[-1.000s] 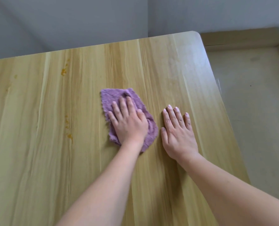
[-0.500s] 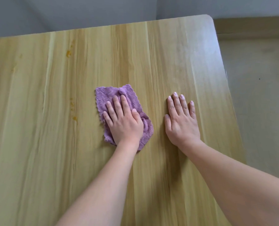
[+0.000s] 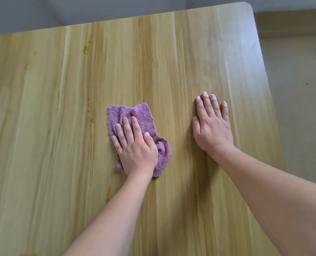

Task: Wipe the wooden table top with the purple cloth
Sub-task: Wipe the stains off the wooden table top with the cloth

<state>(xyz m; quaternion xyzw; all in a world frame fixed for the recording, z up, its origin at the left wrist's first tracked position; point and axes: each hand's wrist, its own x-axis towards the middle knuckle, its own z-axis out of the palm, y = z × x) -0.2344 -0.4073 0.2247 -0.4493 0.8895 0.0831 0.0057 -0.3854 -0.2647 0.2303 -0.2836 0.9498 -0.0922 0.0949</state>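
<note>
The purple cloth (image 3: 135,117) is lying crumpled on the wooden table top (image 3: 181,52), roughly at its middle, with its scalloped far edge showing beyond the fingers and a bunched lobe sticking out on the side nearer the other hand. The left hand (image 3: 135,146) is pressing flat on the cloth, palm down, fingers stretched forward and lying close together, thumb tucked alongside, so it is pinning the fabric against the wood rather than gripping it. The right hand (image 3: 211,126) is resting bare on the table to the right of the cloth, apart from it with a strip of bare wood between, palm down and fingers extended, holding nothing. Both forearms are reaching in from the near edge. To the left of the cloth, small orange spots (image 3: 91,119) are sitting on the wood close by, another orange streak (image 3: 108,194) is lying nearer the person beside the left forearm, and a further orange mark (image 3: 85,49) is showing well beyond the cloth toward the far edge. Right of the table, a pale floor (image 3: 301,89) is showing.
</note>
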